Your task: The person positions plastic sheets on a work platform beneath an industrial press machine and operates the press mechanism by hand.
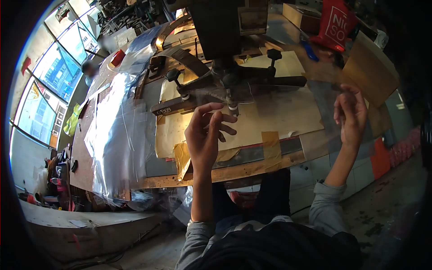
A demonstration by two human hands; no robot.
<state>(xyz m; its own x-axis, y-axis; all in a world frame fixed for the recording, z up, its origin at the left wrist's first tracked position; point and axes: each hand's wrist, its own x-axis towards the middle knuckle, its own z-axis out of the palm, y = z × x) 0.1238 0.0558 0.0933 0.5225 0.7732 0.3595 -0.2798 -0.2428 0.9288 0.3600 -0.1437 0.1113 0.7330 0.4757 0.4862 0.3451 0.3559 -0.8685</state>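
My left hand (208,135) is raised over the front of the pale board (279,112), just below the dark metal press (229,78). Its fingers are bent but apart, and nothing shows between them. To the right, my right hand (351,114) hangs past the board's right side with its fingers curled in. Faint see-through material seems to lie around it; what the fingers hold, if anything, cannot be made out. The press has arms with black knobs (173,75) standing above the board. Brown tape (272,150) crosses the board's front edge.
Shiny clear plastic sheets (114,135) cover the table's left part. A red bag (335,24), a blue object (310,51) and cardboard (371,69) are at the back right. The wooden table edge (229,172) runs in front of my body. Another person (89,72) is near the windows.
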